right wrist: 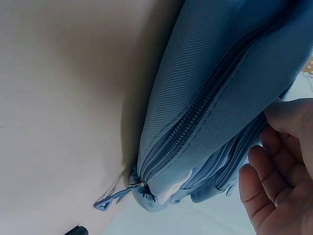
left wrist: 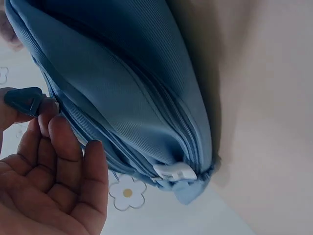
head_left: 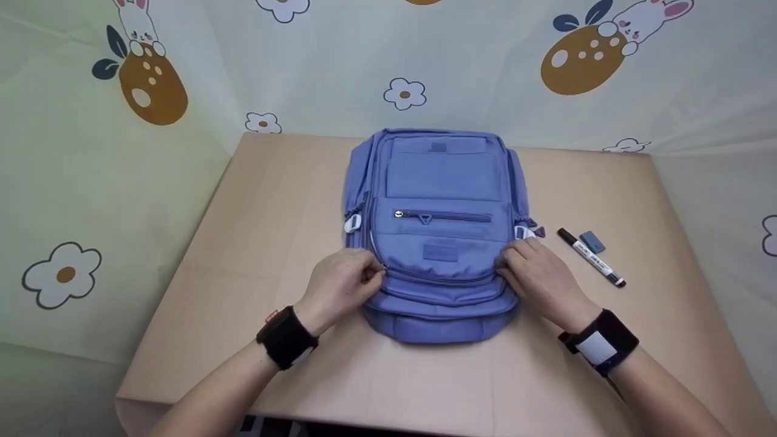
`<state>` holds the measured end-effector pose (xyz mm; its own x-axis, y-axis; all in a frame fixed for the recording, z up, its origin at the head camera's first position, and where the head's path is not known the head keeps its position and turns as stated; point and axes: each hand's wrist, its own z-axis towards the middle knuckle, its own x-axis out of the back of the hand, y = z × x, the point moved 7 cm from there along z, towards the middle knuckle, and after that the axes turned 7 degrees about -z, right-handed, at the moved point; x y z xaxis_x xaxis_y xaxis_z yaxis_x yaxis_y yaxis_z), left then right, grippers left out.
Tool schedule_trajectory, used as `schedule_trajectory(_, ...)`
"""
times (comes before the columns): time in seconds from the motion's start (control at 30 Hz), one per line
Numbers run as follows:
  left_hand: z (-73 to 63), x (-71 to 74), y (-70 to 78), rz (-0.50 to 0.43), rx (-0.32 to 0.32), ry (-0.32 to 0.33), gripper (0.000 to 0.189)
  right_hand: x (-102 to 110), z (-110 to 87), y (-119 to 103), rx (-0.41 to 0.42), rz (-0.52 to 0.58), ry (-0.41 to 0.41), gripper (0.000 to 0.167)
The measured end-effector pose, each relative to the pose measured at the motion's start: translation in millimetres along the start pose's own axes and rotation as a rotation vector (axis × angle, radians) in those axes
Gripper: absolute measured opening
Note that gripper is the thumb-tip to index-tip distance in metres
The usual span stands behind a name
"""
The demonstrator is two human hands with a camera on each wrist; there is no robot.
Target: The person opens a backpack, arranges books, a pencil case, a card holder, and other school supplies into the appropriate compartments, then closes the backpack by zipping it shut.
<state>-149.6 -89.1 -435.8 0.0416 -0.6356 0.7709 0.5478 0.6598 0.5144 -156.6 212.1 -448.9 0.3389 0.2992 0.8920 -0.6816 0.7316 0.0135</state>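
Note:
A blue backpack (head_left: 446,176) lies on the table, front pockets facing up. At its left edge my left hand (head_left: 343,280) pinches a zipper pull (left wrist: 23,100) between thumb and forefinger; the other fingers are loosely bent in the left wrist view. The front pocket's zipper line is partly parted near this hand. Across the bag, my right hand (head_left: 541,276) pinches the fabric edge by the zipper at the right side, thumb against forefinger in the right wrist view. Its fingertips are partly hidden by the bag. A short horizontal zipper (head_left: 449,216) crosses the front.
To the right of the bag lie a black-and-white marker (head_left: 592,258) and a small blue-grey block (head_left: 592,241). Another zipper pull (right wrist: 116,197) hangs off the bag's right side. Patterned cloth (head_left: 328,73) walls in the brown-covered table (head_left: 267,243) at the back and sides.

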Motion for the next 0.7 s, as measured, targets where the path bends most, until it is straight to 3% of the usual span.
schedule_trajectory(0.37,8.0,-30.7,38.9,0.025,-0.142,-0.061,0.003,-2.4,1.0,-1.2,-0.016,0.016,-0.006,0.017)
schedule_trajectory(0.7,9.9,-36.3,38.4,0.012,-0.126,-0.089,0.005,-3.8,-0.9,-0.2,-0.017,0.019,-0.002,0.016)
